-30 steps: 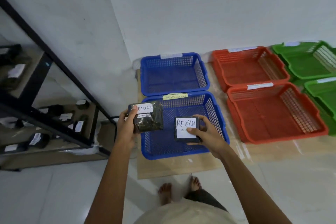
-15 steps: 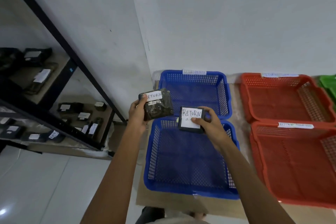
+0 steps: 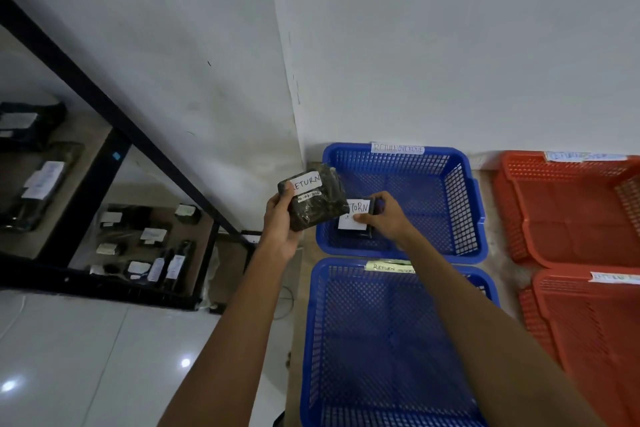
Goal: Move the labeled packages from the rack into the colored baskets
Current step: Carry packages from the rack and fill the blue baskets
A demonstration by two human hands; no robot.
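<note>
Two grips, mid-frame: left hand (image 3: 281, 218) clasping dark package (image 3: 322, 210); right hand (image 3: 385, 218) pinching smaller package (image 3: 354, 224) over upper blue basket (image 3: 464, 191).

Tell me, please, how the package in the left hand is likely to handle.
The package probably feels slippery: its dark wrap looks glossy and crinkled. It seems light, since the left hand holds it by one edge alone. Its flat shape should not roll.

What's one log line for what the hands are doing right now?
left hand: grips big package | right hand: pinches small package over far blue basket | rack: more packages
</note>
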